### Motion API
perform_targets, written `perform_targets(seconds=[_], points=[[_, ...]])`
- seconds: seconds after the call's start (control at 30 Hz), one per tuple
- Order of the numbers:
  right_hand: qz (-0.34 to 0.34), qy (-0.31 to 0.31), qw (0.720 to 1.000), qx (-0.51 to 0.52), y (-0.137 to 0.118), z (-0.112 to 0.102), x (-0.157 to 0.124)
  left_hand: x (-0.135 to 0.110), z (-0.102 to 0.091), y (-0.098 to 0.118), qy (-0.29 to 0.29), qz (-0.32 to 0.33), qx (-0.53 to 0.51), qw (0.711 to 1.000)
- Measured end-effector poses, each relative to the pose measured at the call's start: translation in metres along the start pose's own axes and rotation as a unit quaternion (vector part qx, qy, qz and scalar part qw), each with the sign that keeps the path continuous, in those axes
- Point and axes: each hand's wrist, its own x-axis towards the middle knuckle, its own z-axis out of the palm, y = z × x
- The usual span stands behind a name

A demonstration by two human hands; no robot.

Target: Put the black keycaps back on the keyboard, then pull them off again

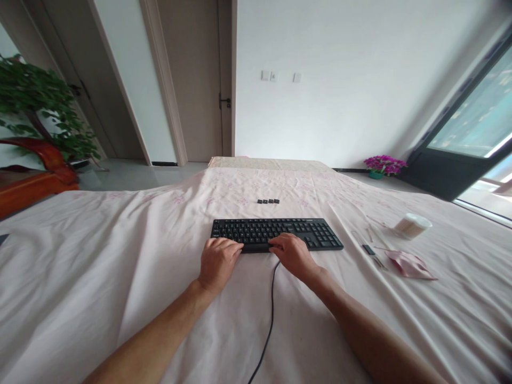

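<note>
A black keyboard (276, 230) lies across a pale pink sheet (120, 256), and its black cable (272, 309) runs toward me. My left hand (218, 261) has its fingers curled over the keyboard's near edge, left of the middle. My right hand (292, 255) is bent over the same edge just right of the middle, fingertips pressed together on the bottom key row. Whether either hand pinches a single key is too small to tell. A short row of several loose black keycaps (268, 201) lies on the sheet beyond the keyboard.
Right of the keyboard lie a small black piece (368, 249), thin sticks, a crumpled pink cloth (410, 264) and a round tub of cotton swabs (412, 225). A wooden seat (36, 181) and green plant (40, 106) stand at left, purple flowers (384, 165) by the window.
</note>
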Motion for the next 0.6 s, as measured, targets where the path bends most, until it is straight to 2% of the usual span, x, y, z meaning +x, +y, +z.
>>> perform_targets(seconds=[0.27,0.6], points=[[0.068,-0.018,0.991,0.112,0.020,0.000,0.007,0.008,0.001,-0.004,-0.010,0.002,0.015,1.000],[0.078,0.006,0.985,0.152,0.022,0.005,0.009,0.011,0.005,-0.010,-0.003,-0.004,0.015,1.000]])
